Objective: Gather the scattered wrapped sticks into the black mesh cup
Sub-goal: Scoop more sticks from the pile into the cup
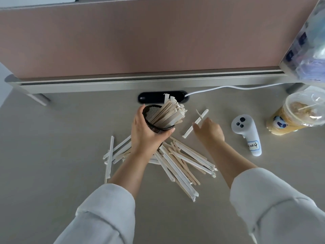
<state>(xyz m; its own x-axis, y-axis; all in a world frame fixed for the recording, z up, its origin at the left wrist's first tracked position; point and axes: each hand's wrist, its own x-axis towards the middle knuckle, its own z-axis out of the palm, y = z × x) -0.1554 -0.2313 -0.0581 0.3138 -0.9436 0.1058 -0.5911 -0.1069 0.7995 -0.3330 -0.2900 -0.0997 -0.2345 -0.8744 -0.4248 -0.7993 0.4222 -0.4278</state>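
Observation:
My left hand (146, 132) grips the black mesh cup (154, 127), which is tilted to the right above the table. Several wrapped sticks (168, 113) lean out of its mouth. Below it a heap of white-wrapped and bare wooden sticks (179, 162) lies spread on the grey table. One wrapped stick (195, 124) lies apart to the right of the cup. My right hand (209, 131) rests over the middle of that stick, fingers spread and touching it; whether the stick is pinched I cannot tell.
A white controller (246, 134) lies right of my right hand. A lidded drink cup in a plastic bag (295, 117) stands at the far right. A black cable port (161, 96) with a white cable sits behind the cup, under the partition wall (140, 41).

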